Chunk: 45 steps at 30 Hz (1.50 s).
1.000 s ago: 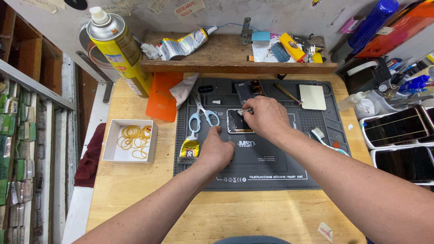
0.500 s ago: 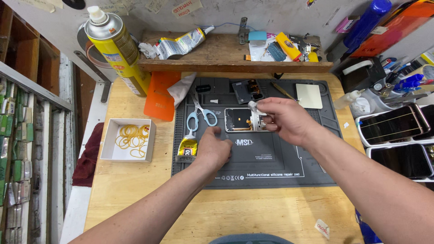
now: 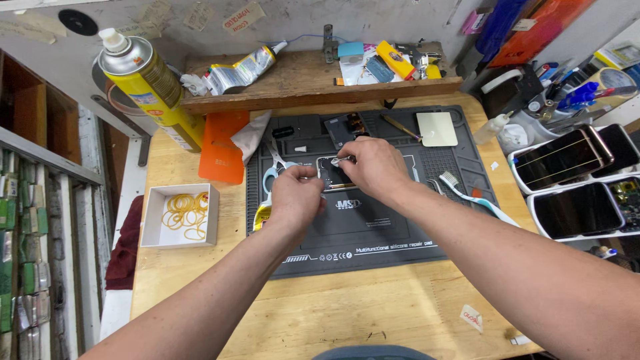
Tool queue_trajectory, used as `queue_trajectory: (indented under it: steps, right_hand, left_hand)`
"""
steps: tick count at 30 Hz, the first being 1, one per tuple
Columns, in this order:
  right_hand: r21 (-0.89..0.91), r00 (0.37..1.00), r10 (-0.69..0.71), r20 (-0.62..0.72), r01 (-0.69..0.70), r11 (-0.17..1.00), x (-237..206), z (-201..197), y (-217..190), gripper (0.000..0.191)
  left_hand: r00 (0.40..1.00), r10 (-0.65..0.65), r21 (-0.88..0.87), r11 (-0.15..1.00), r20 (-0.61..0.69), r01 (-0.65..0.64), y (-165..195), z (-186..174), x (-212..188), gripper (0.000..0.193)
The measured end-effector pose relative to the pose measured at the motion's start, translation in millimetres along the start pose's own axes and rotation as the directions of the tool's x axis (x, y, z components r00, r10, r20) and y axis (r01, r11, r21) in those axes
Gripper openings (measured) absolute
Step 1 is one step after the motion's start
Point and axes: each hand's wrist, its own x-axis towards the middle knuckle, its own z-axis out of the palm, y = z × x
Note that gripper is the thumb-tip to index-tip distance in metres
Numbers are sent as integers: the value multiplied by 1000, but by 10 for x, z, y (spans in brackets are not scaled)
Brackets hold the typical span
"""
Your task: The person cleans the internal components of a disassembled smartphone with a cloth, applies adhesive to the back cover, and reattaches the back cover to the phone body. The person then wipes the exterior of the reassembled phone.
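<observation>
A small metal-framed phone part (image 3: 331, 179) lies on the upper middle of a dark grey silicone work mat (image 3: 373, 243). My left hand (image 3: 295, 198) is curled, and its fingertips press the part's left edge. Over the part's right side, my right hand (image 3: 375, 167) pinches a small white scrap (image 3: 339, 161) against the part's top. My hands hide most of the part. Scissors with pale blue handles (image 3: 269, 179) lie just left of my left hand.
A yellow spray can (image 3: 150, 87) and an orange card (image 3: 223, 147) stand at the back left. A white box of yellow rubber bands (image 3: 183, 215) sits left of the mat. A toothbrush (image 3: 460, 188), a square white plate (image 3: 437, 128), two phones (image 3: 567, 160) and a cluttered wooden shelf (image 3: 300, 83) surround it.
My left hand moved up from the mat to the part's left edge. My right hand came down onto the part with the white scrap pinched in it.
</observation>
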Motion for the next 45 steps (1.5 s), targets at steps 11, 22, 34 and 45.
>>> queue_trajectory:
  steps: [11, 22, 34, 45]
  right_hand:
    - [-91, 982, 165, 93, -157, 983, -211, -261, -117, 18]
    - [244, 931, 329, 155, -359, 901, -215, -381, -113, 22]
    - [88, 992, -48, -115, 59, 994, -284, -134, 47, 16]
    - [-162, 991, -43, 123, 62, 985, 44, 93, -171, 18]
  left_hand:
    - [999, -50, 21, 999, -2, 50, -155, -168, -131, 35]
    - [980, 193, 183, 966, -45, -182, 93, -155, 133, 21]
    - [996, 75, 32, 997, -45, -74, 160, 40, 301, 17]
    - [998, 49, -16, 999, -50, -50, 80, -123, 151, 17]
